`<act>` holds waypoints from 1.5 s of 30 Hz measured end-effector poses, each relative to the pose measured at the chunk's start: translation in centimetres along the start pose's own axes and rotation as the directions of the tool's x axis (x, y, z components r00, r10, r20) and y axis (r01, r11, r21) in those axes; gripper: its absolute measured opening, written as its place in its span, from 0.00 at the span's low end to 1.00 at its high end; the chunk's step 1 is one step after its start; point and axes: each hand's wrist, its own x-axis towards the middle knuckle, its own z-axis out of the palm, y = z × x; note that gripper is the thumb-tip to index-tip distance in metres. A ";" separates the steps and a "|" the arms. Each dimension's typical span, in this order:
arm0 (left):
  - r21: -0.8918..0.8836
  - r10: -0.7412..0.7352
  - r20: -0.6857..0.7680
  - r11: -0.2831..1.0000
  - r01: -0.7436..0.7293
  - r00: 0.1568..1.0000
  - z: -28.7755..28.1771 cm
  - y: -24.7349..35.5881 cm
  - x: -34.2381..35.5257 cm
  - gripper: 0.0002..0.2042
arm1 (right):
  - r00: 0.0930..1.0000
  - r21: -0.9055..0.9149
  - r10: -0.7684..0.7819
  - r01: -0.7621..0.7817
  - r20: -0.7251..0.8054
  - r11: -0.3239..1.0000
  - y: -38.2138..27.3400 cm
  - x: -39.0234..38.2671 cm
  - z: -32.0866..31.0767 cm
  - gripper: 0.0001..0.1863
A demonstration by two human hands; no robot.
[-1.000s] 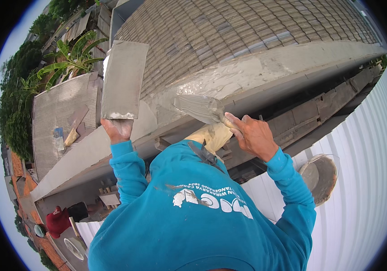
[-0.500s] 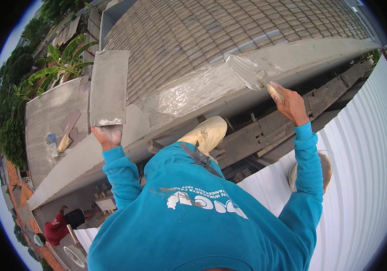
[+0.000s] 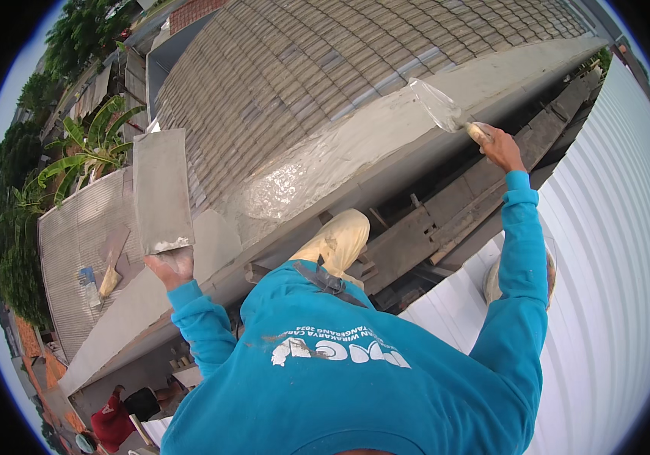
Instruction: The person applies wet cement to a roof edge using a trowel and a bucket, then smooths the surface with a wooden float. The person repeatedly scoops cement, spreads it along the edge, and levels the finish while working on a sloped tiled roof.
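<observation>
Plainly, fingers of the right hand (image 3: 502, 149) grasp a trowel (image 3: 439, 106); the left hand (image 3: 173, 267) grips a grey board (image 3: 162, 191).

We have one open lane betw. the board (image 3: 160, 193) held by the L hand (image 3: 171, 267) and the trowel (image 3: 436, 106) in the R hand (image 3: 502, 148). It runs along the ledge (image 3: 374, 136), over the wet mortar patch (image 3: 276, 191); the tiled roof (image 3: 295, 76) borders its far side. The board extends fwd past the L hand, obstructing that end. The trowel blade overhangs the R end; contact w/ the ledge can't be determined. Our bent knee (image 3: 340, 236) narrows the near side, betw. the arms. R of it, planks (image 3: 408, 250) limit room beneath the ledge. The R sleeve (image 3: 522, 250) crosses above the bucket (image 3: 493, 282), blocking access from overhead. R of that arm, we have space over the white sheet roof (image 3: 606, 227).
</observation>
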 end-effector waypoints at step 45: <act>0.039 -0.054 0.130 0.998 0.050 0.990 3.3 -0.8 -1.4 0.29 | 0.858 0.055 -0.499 0.496 0.126 0.867 -18.5 -14.8 7.2 0.21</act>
